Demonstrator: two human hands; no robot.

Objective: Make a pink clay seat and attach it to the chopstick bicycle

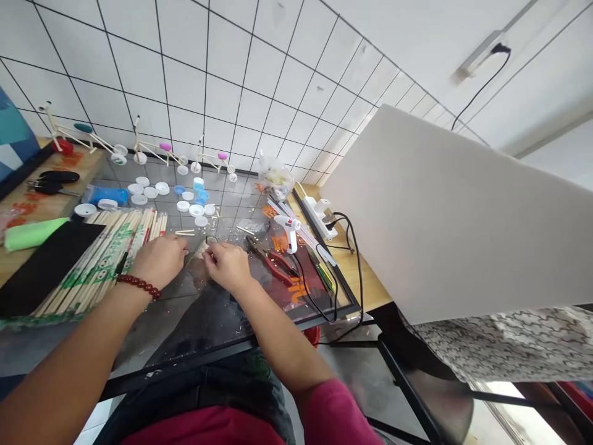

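Note:
My left hand [162,258], with a red bead bracelet at the wrist, is closed just right of the bundle of wrapped chopsticks [104,262]. What its curled fingers hold is too small to tell. Close by, my right hand [227,264] is pinched near a small pale piece [202,250], and its grip is hard to make out. Short cut sticks [185,233] lie just beyond my left hand. White and blue bottle caps [196,210] are spread farther back. Red-handled pliers [273,259] rest right of my right hand, beside a white glue gun [290,231].
Small stick-and-cap models [143,145] line the back edge by the tiled wall. A power strip [319,216] with black cables sits at the right, before a large white board [454,210]. Black cloth [41,266], a green roll [34,233] and keys [49,186] lie left.

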